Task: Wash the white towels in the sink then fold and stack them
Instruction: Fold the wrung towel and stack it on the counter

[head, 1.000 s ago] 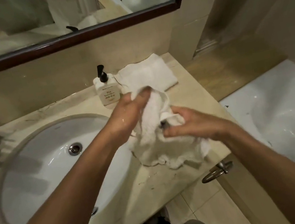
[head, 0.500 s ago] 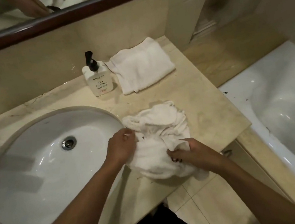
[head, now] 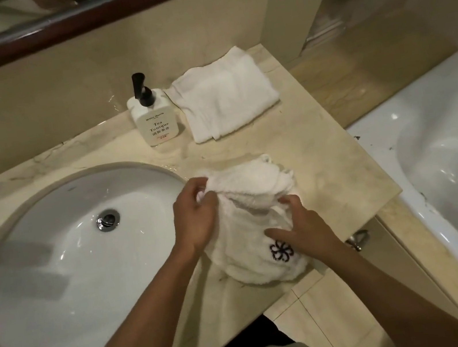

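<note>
The faucet is cut off at the frame's left edge. The left hand (head: 195,212) pinches the crumpled towel (head: 248,221) on the worktop (head: 325,157); the right hand (head: 301,231) has a curled grip on its fold.

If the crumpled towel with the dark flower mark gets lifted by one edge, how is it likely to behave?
The crumpled towel would probably drape limply: it lies bunched in soft folds under the left hand and right hand. It is possibly damp, so heavier than it looks, given the wet-looking counter near the sink. It is unlikely to slide or roll.
</note>
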### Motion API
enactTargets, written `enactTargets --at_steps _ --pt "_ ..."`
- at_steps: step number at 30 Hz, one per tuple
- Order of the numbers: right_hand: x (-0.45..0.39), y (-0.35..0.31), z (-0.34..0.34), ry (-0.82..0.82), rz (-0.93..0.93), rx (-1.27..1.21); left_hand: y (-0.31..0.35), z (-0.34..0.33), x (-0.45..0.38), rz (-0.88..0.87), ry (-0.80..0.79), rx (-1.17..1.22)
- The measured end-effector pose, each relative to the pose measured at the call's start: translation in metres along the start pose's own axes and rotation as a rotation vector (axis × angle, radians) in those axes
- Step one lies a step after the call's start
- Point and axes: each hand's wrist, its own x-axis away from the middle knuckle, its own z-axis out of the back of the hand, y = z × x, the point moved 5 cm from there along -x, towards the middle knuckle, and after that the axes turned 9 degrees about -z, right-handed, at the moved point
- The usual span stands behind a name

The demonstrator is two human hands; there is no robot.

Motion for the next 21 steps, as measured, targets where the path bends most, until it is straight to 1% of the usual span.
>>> enactTargets --at_steps 2,4,5,6,8,9,10,11,12,13,14,15,16,17,18,20,21 --pt "-0.001 0.004 -0.006 0.013 -0.075 0.018 0.018 0.012 0.002 -0.051 0.051 0.221" --pt "-0.002 0.01 -0.009 0.024 -0.17 -0.106 0.03 0.018 0.002 -0.001 0.065 0.412" --pt "-0.003 0.013 -0.01 0.013 -0.189 -0.169 0.032 0.018 0.001 0.042 0.036 0.478" --pt "-0.006 0.013 -0.009 0.0 -0.18 -0.188 0.033 0.016 0.001 0.092 -0.013 0.503" --pt "-0.008 0.011 -0.004 0.025 -0.118 -0.087 0.027 0.012 0.003 0.199 -0.097 0.436" --pt "-0.007 0.008 0.0 0.084 -0.076 -0.027 0.021 0.012 0.005 0.243 -0.095 0.376" --pt "-0.004 0.006 0.003 0.173 -0.033 0.006 0.014 0.014 0.006 0.29 -0.059 0.35" --pt "0.002 0.004 0.008 0.289 0.014 0.016 0.008 0.018 0.007 0.338 -0.008 0.37" --pt "0.009 0.004 0.013 0.414 0.058 -0.005 0.003 0.021 0.008 0.384 0.024 0.461" --pt "0.015 0.008 0.016 0.513 0.087 -0.042 -0.001 0.022 0.009 0.426 0.027 0.608" --pt "0.019 0.014 0.019 0.558 0.092 -0.089 -0.001 0.02 0.011 0.445 -0.026 0.79" --pt "0.019 0.021 0.02 0.551 0.073 -0.137 0.003 0.019 0.012 0.448 -0.096 0.928" --pt "0.016 0.027 0.019 0.499 0.033 -0.167 0.007 0.016 0.015 0.463 -0.183 0.986" --pt "0.012 0.031 0.019 0.45 0.001 -0.17 0.008 0.009 0.019 0.503 -0.283 0.959" --pt "0.009 0.032 0.02 0.434 0.0 -0.164 0.004 0.001 0.021 0.567 -0.37 0.879" --pt "0.011 0.021 0.028 0.515 0.096 -0.151 -0.007 -0.01 0.021 0.631 -0.558 0.652" --pt "0.015 0.012 0.032 0.563 0.183 -0.145 -0.012 -0.011 0.018 0.627 -0.6 0.533"
